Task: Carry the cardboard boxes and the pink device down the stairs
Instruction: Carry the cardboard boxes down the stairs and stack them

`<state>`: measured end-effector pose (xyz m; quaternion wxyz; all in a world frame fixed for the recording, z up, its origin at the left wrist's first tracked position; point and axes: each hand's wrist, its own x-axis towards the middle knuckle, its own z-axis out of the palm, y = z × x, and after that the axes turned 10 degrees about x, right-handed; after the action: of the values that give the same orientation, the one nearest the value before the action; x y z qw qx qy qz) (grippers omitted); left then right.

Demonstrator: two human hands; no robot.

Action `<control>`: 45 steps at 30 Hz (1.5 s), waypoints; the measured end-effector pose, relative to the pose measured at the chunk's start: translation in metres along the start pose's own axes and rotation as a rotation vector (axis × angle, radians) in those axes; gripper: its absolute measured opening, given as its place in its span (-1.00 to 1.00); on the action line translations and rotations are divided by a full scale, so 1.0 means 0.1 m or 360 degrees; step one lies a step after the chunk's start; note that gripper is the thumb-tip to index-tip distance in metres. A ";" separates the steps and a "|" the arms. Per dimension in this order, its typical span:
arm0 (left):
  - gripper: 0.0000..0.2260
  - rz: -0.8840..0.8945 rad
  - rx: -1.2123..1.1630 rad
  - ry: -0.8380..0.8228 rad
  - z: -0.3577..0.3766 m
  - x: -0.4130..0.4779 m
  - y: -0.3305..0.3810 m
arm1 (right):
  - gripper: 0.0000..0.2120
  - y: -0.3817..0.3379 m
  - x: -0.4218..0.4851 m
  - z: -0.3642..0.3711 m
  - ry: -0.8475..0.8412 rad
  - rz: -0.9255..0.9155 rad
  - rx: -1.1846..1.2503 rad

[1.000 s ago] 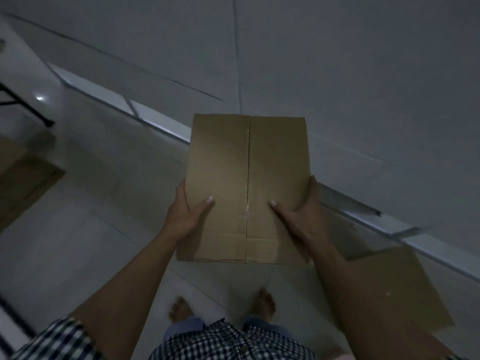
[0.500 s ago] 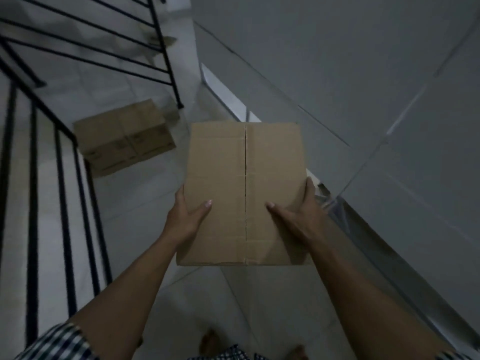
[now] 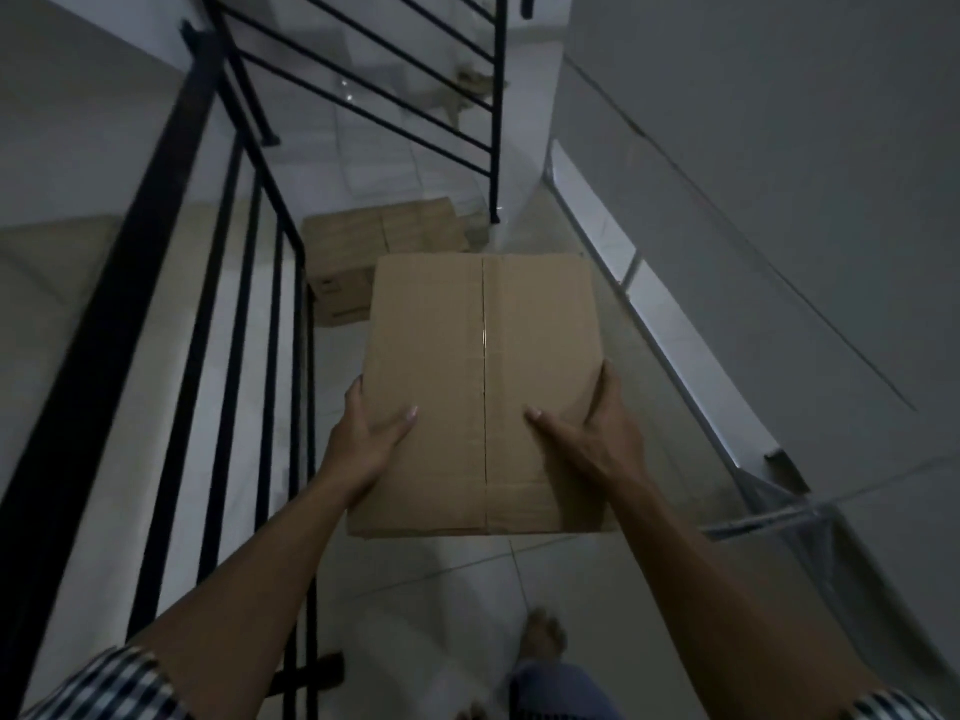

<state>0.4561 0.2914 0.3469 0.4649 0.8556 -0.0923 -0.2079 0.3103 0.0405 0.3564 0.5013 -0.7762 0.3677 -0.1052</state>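
I hold a closed brown cardboard box (image 3: 483, 356) in front of me with both hands, its taped seam running down the middle. My left hand (image 3: 366, 439) grips its left side, thumb on top. My right hand (image 3: 592, 433) grips the right side the same way. A second cardboard box (image 3: 363, 241) lies on the tiled floor ahead, partly hidden behind the held box. No pink device is visible.
A black metal stair railing (image 3: 228, 304) runs along my left and another section (image 3: 467, 96) stands ahead. A grey wall (image 3: 779, 200) closes the right side. My bare foot (image 3: 543, 636) stands on white floor tiles (image 3: 415, 615). Cardboard scraps (image 3: 467, 90) lie beyond the far railing.
My view has swung left, from the wall toward the railing and the stairwell. The box on the floor now sits straight ahead. Both hands keep the same grip on the box.
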 end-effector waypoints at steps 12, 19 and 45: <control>-0.15 -0.0146 0.0067 0.0214 -0.37 1.45 0.14 | 0.25 -0.64 1.70 0.71 -0.0283 -0.0083 -0.0023; -0.14 -0.0282 0.0028 0.0363 -0.60 2.39 0.30 | 0.24 -1.21 2.81 1.12 -0.0452 -0.0174 -0.0047; -0.23 -0.0312 0.0044 0.0283 -2.19 6.51 0.25 | 0.25 -2.75 6.10 3.48 -0.0473 -0.0068 -0.0027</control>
<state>1.1376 0.2147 0.2968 0.4368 0.8820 0.0305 -0.1742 1.0549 -0.0660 0.3006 0.5413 -0.7950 0.2738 0.0032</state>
